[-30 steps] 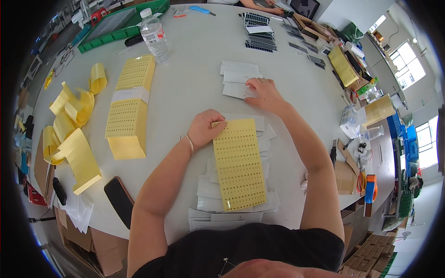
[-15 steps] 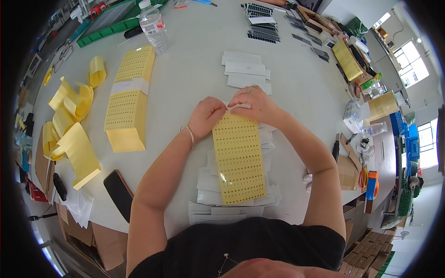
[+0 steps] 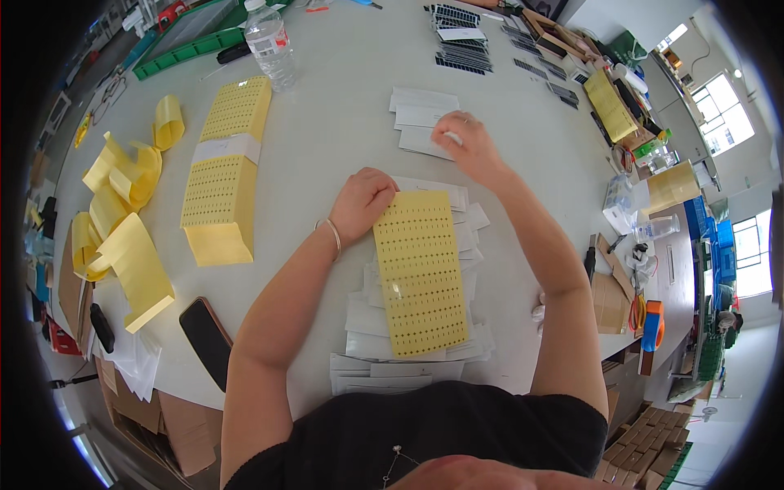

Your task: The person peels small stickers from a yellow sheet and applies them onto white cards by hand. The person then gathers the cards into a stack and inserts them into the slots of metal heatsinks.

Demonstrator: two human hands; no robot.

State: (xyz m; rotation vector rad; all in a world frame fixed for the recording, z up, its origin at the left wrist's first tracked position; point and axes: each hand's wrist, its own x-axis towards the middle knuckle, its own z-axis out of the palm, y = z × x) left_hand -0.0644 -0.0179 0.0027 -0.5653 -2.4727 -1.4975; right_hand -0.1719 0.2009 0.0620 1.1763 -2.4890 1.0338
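A yellow sheet with rows of small dark marks (image 3: 420, 273) lies lengthwise in front of me on overlapping white paper pieces (image 3: 367, 314). At its upper left corner my left hand (image 3: 363, 202) is closed, finger and thumb on the sheet's edge. Beyond the sheet my right hand (image 3: 472, 147) hovers with its fingers pinched together, next to a few white slips (image 3: 425, 120). Whether something small sits between those fingertips I cannot make out. A white slip (image 3: 445, 196) shows just past the sheet's top edge.
On the left stand a folded yellow sheet stack (image 3: 216, 192) with a white band, curled yellow strips (image 3: 122, 204) and a phone (image 3: 206, 343). A water bottle (image 3: 269, 45) and green tray (image 3: 184, 49) are farther back. Dark strips (image 3: 461, 49) lie at the far side.
My right hand has left the sheet's top edge and moved away and to the right, over the white slips. The left hand has stayed at the sheet's corner.
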